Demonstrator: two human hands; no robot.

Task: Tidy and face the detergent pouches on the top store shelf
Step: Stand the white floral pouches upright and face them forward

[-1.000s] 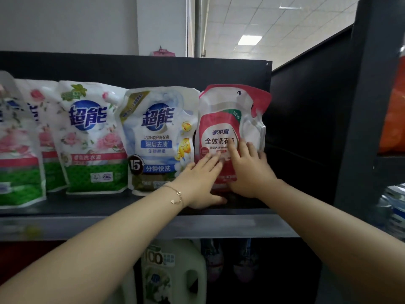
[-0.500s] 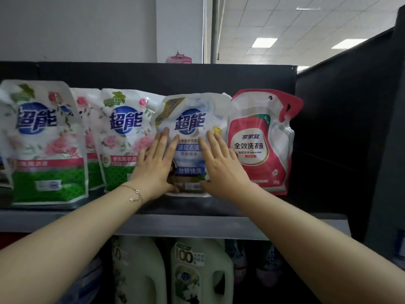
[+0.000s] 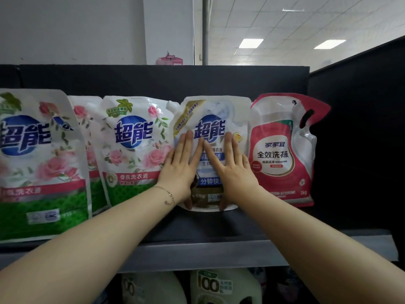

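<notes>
White wall, grey pole, tiled ceiling with two lit panels.

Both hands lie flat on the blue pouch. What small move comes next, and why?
Probably lift the left hand and right hand off the blue pouch and shift to the rose pouch beside it: the blue one stands upright, label forward, in line with the red pouch.

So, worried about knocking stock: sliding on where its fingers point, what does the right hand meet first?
The right hand only crosses the blue pouch it presses; beyond, probably the back panel.
</notes>
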